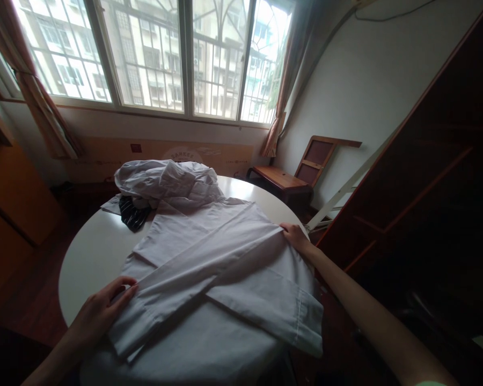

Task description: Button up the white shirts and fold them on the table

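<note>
A white long-sleeved garment [241, 257], which looks like a shirt or coat, lies spread over a round white table [82, 268]. One sleeve runs diagonally across its body, and the other sleeve's cuff [309, 321] hangs toward the near right. My left hand [110, 303] pinches the cloth at the lower left, thumb and fingers closed on its edge. Over at the right edge, my right hand [295, 236] grips the garment near the shoulder side of the diagonal fold. The cloth between both hands looks taut.
Behind the garment sits a crumpled heap of white cloth [169, 179] with a black striped cloth [132, 213] under it. A wooden chair [284, 177] stands by the wall beyond the table. Dark wooden panelling [410, 187] leans in at right; barred windows [153, 59] fill the back.
</note>
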Action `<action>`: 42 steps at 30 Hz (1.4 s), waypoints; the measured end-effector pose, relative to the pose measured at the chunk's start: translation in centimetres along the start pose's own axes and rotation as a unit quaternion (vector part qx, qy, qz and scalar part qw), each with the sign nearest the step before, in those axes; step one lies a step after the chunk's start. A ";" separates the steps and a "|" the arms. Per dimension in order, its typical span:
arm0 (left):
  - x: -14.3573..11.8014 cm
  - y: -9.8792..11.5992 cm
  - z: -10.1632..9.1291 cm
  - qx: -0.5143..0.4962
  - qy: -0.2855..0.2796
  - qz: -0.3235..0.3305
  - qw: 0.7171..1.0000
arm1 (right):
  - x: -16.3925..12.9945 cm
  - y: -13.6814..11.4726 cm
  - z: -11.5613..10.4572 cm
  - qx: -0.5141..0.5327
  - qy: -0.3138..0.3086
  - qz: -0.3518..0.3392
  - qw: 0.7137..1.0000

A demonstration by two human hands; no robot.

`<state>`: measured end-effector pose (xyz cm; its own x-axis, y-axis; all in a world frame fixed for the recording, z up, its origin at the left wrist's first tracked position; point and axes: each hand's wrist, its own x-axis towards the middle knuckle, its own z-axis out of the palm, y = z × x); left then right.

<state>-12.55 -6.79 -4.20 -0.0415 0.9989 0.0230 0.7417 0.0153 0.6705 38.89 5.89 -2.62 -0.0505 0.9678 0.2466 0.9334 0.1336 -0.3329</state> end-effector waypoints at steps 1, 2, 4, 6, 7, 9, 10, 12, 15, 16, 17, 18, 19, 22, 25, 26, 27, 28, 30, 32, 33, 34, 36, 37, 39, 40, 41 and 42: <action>0.0 0.1 0.0 -0.006 -0.004 0.000 1.000 | 0.2 0.2 0.0 0.034 -0.006 0.013 0.999; 0.1 0.1 0.0 -0.012 -0.010 0.000 1.000 | 0.4 0.4 0.0 0.072 -0.017 0.026 0.997; 0.3 -0.1 -0.1 -0.021 -0.027 -0.001 0.999 | 0.7 0.8 -0.1 0.146 -0.044 0.043 0.987; 0.6 -0.4 -0.2 -0.027 -0.034 -0.007 0.999 | 0.9 1.1 -0.2 0.193 -0.065 0.050 0.978; 0.7 -0.6 -0.2 -0.030 -0.034 -0.012 0.999 | 1.0 1.2 -0.2 0.201 -0.070 0.051 0.976; 0.9 -0.9 -0.2 -0.032 -0.033 -0.020 0.999 | 0.9 1.1 -0.3 0.191 -0.076 0.049 0.977; 0.9 -1.0 -0.2 -0.032 -0.033 -0.021 0.999 | 0.8 0.9 -0.4 0.177 -0.073 0.047 0.980; 0.9 -1.1 -0.2 -0.032 -0.033 -0.017 0.999 | 0.5 0.3 -0.4 0.131 -0.056 0.039 0.989; 0.8 -1.1 -0.1 -0.032 -0.032 -0.012 0.999 | -0.2 -0.8 -0.2 0.023 0.000 0.028 0.999; 0.7 -1.1 -0.1 -0.032 -0.032 -0.013 0.999 | -0.4 -1.1 0.0 -0.015 0.018 0.024 0.999; 0.7 -1.0 -0.1 -0.030 -0.033 -0.014 0.999 | -0.6 -1.4 0.2 -0.049 0.035 0.022 0.998; 0.6 -1.0 -0.1 -0.029 -0.034 -0.015 0.999 | -0.7 -1.5 0.4 -0.077 0.048 0.022 0.996; 0.6 -0.9 -0.1 -0.028 -0.036 -0.016 0.999 | -0.8 -1.6 0.6 -0.098 0.058 0.025 0.993; 0.7 -0.5 -0.2 -0.032 -0.038 -0.021 0.999 | -0.9 -1.4 1.3 -0.130 0.077 0.041 0.988; 0.6 -0.2 -0.3 -0.028 -0.040 -0.026 0.998 | -1.0 -1.3 1.7 -0.136 0.084 0.042 0.986; 0.5 -0.1 -0.3 -0.022 -0.041 -0.026 0.999 | -1.0 -1.3 1.7 -0.132 0.089 0.038 0.987; 0.5 0.0 -0.4 -0.017 -0.041 -0.026 0.999 | -1.1 -1.3 1.7 -0.127 0.097 0.031 0.987; 0.4 0.2 -0.4 -0.010 -0.041 -0.024 0.999 | -1.1 -1.4 1.7 -0.122 0.109 0.023 0.986; 0.2 0.5 -0.5 0.002 -0.046 -0.018 0.999 | -1.3 -1.6 1.5 -0.123 0.134 0.003 0.983; 0.1 0.8 -0.7 0.010 -0.062 -0.010 0.998 | -1.3 -1.8 1.4 -0.139 0.147 -0.023 0.979; 0.1 1.0 -0.9 0.011 -0.073 -0.006 0.997 | -1.4 -1.9 1.3 -0.149 0.147 -0.035 0.977; 0.2 1.2 -1.1 0.009 -0.086 -0.001 0.996 | -1.4 -1.9 1.2 -0.157 0.143 -0.045 0.976; 0.3 1.5 -1.4 -0.012 -0.114 0.010 0.993 | -1.3 -2.0 1.2 -0.166 0.131 -0.055 0.976; 0.4 1.5 -1.6 -0.029 -0.127 0.013 0.991 | -1.3 -2.0 1.2 -0.166 0.128 -0.055 0.976; 0.5 1.6 -2.0 -0.066 -0.152 0.010 0.986 | -1.3 -2.0 1.3 -0.163 0.127 -0.050 0.977; 0.5 1.6 -2.1 -0.079 -0.159 0.006 0.984 | -1.3 -2.0 1.3 -0.161 0.129 -0.044 0.978; 0.5 1.6 -2.2 -0.085 -0.163 0.001 0.983 | -1.3 -1.9 1.4 -0.159 0.132 -0.035 0.978; 0.5 1.6 -2.2 -0.086 -0.163 -0.002 0.983 | -1.2 -1.8 1.5 -0.157 0.134 -0.025 0.978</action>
<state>-12.89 -6.38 -1.51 0.1940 0.9603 -0.2003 0.6163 0.0396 0.7865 36.73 4.77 -3.64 -0.0425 0.8653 0.4995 0.9975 0.0652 -0.0282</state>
